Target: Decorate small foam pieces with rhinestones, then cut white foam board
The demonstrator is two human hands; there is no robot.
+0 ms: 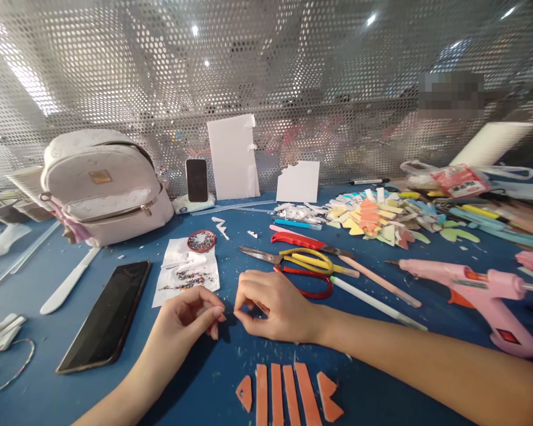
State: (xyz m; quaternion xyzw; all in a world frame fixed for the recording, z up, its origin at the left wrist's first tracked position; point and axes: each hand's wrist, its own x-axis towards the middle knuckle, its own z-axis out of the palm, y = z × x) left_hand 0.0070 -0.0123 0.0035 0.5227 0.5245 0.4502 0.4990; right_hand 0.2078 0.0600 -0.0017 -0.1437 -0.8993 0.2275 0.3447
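Observation:
My left hand (190, 316) hovers over the blue table with thumb and fingertips closed together. Facing it, my right hand (273, 305) is curled in a pinch; anything between either hand's fingers is too small or hidden to name. Below them lie several orange strips (276, 393), with a pointed orange piece (244, 393) with a small hole on the left and a notched tail-like piece (329, 395) on the right. Just beyond my right hand are scissors (266, 256) with red and yellow handles. White paper (169, 275) bearing tiny dark and coloured bits lies behind my left hand.
A black phone (109, 316) lies at left near a white plastic knife (71, 281) and a white backpack (102, 189). A pink glue gun (475, 290) rests at right. Cut scraps (373, 216) are heaped behind, near a perforated metal screen (169, 77). A small red-rimmed dish (201, 241) holds bits.

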